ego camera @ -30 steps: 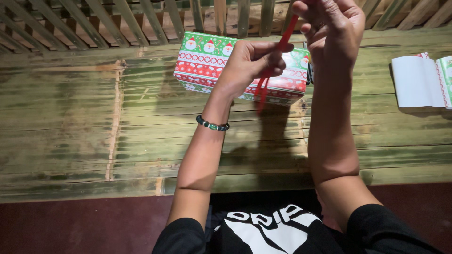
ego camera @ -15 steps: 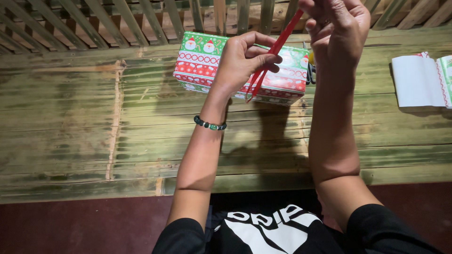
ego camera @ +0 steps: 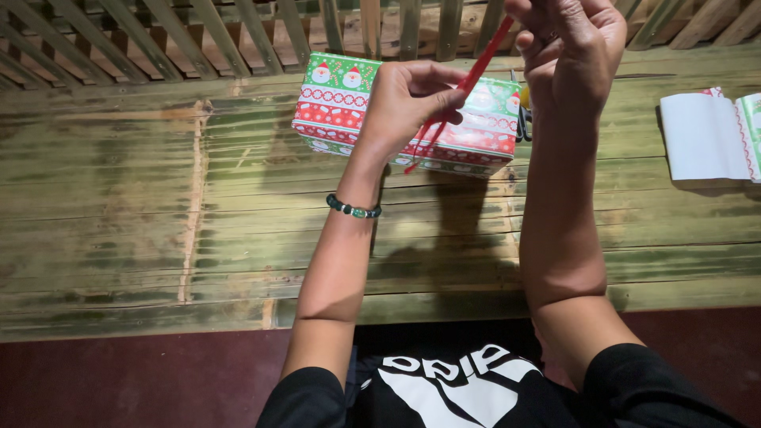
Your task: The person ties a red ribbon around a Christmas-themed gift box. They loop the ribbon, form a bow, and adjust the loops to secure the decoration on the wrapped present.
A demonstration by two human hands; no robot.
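A box wrapped in red, green and white festive paper lies on a green bamboo bench. Above it both hands hold one red ribbon stretched taut between them. My left hand, a dark beaded bracelet on its wrist, pinches the ribbon's lower part, and the loose end hangs down over the box's front. My right hand is raised higher, near the top edge of the view, gripping the ribbon's upper end.
A roll of wrapping paper, white side out, lies at the bench's right edge. Something small, dark and yellow sits behind the box's right end. A slatted bamboo rail runs along the back. Dark red floor lies below the bench.
The ribbon has slid up through my left fingers, so the end hanging below them has shortened. My left fingers have shifted their pinch on it. My right hand stayed raised.
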